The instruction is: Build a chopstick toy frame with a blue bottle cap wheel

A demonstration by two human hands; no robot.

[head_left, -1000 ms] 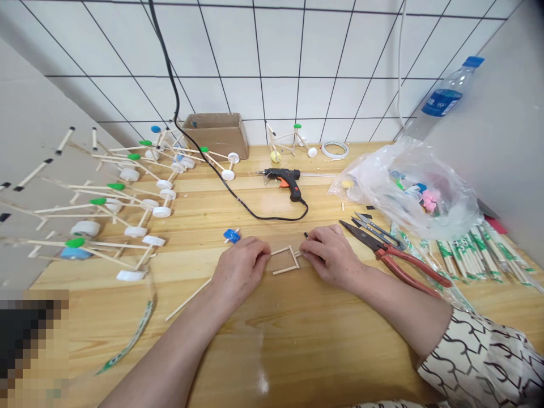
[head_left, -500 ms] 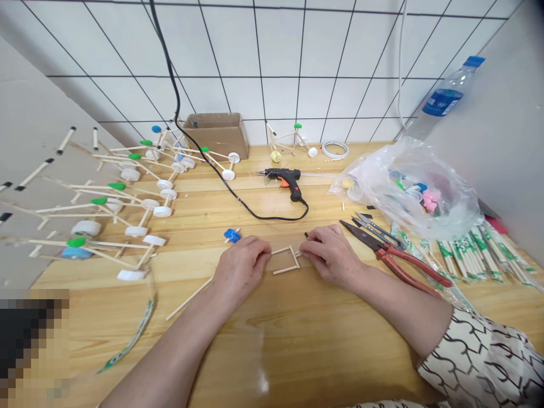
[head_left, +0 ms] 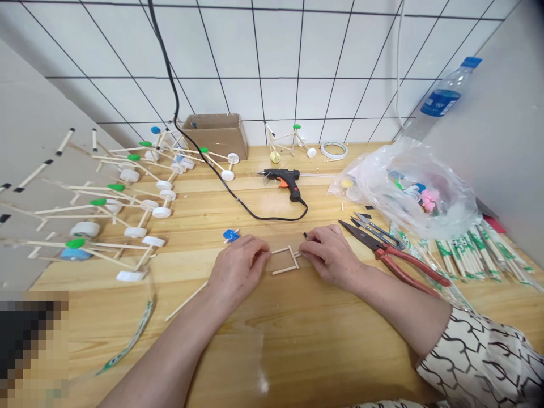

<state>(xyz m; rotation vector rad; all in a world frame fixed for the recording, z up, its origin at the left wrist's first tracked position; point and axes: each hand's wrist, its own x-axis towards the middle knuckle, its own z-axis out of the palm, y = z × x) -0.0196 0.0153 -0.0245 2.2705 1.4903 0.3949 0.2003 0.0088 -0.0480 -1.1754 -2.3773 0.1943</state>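
Between my two hands lies a small U-shaped frame of short wooden sticks [head_left: 292, 256], its open side facing left. My left hand [head_left: 243, 262] pinches the left end of its far stick, fingers closed. From the frame's right side a short stick runs into the closed fingertips of my right hand [head_left: 329, 253]; a black tip shows just above them. A blue piece on a stick [head_left: 231, 235] lies beyond my left hand. One long thin stick [head_left: 187, 300] shows beside my left wrist, partly hidden by it.
Stick-built models with white wheels [head_left: 161, 212] crowd the left. A black glue gun [head_left: 289, 177] with its cord lies ahead. Red-handled pliers [head_left: 395, 255] and thread snips [head_left: 376, 228] rest at right, near a plastic bag [head_left: 369, 175] and wrapped chopsticks [head_left: 467, 255]. A cardboard box [head_left: 221, 136] stands against the wall.
Both hands keep their hold on the stick frame. The whole view has shifted very slightly; nothing else visibly differs.
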